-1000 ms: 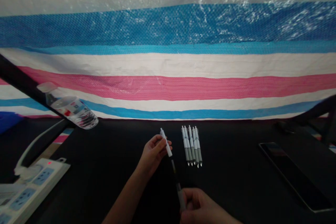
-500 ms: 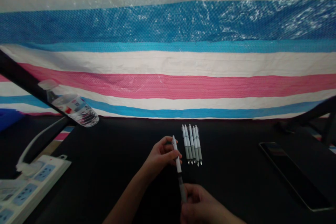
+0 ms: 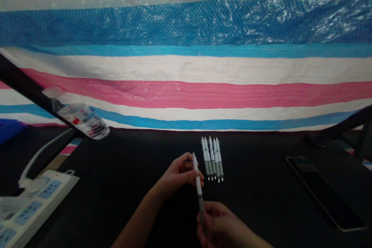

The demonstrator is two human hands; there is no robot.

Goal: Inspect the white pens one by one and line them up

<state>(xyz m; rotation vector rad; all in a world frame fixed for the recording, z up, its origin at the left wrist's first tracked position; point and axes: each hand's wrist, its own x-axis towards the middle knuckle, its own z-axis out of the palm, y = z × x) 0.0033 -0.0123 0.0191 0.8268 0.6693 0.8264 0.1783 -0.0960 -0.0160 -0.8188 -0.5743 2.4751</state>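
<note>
My left hand [image 3: 183, 171] pinches the white upper barrel of a pen [image 3: 198, 186] between thumb and fingers, the clicker end pointing away from me. Closer to me, my right hand [image 3: 216, 223] grips the grey lower section of the same pen; its tip is hidden by the fingers. White and grey parts line up and seem to meet, with a narrow darker band at the joint. Just right of my left hand, several white pens with grey grips [image 3: 212, 159] lie side by side on the black table [image 3: 255, 193], tips toward me.
A black phone [image 3: 322, 192] lies on the right. To the left are a white power strip [image 3: 40, 201] with a plugged-in cable and a clear plastic bottle [image 3: 84, 120]. A striped plastic sheet [image 3: 186, 93] hangs behind the table.
The dark gap between the pen's white barrel and grey section has narrowed, the two parts now together. My left hand has shifted slightly toward me and to the right.
</note>
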